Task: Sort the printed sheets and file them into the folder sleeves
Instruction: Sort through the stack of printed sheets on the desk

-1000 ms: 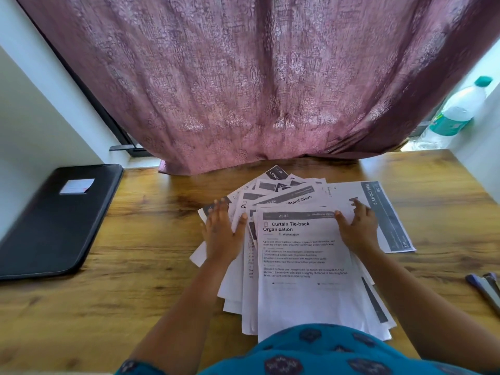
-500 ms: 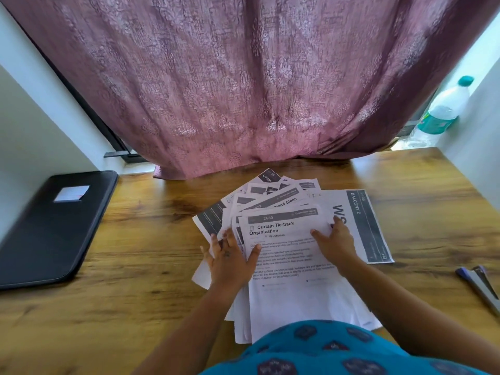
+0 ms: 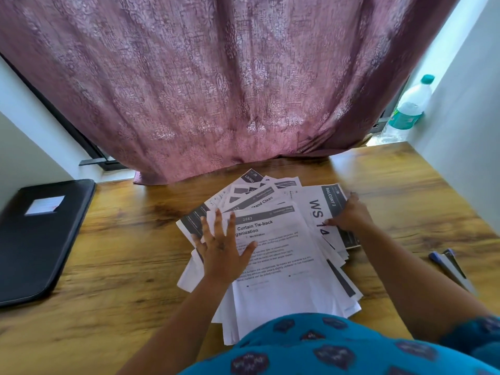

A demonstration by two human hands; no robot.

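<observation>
None of the printed sheets [image 3: 281,255] had reached a sleeve, as far as the view showed — the filing looked barely begun. At the far left the black folder [image 3: 40,239] lay closed and flat on the wooden table [image 3: 121,266], a white label on its cover, well apart from the papers. Toward the middle, the whole stack sat fanned and overlapping near the table's front edge, headers pointing several ways; no separate piles had been made that I could see. The left hand [image 3: 221,250] lay on the left part of the fan with fingers straight and spread, palm pressed flat on the top sheet headed "Curtain Tie-back Organization". Farther right, the right hand [image 3: 349,215] rested on the sideways sheet marked "BALCONY 2" — its fingers looked fairly flat on the paper's edge, though blur hid whether they pinched it. Sorting by heading seemed to be the step in hand; grouping every sheet, opening the folder and sleeving all of them remained. Two pens [image 3: 449,269] lay at the right.
</observation>
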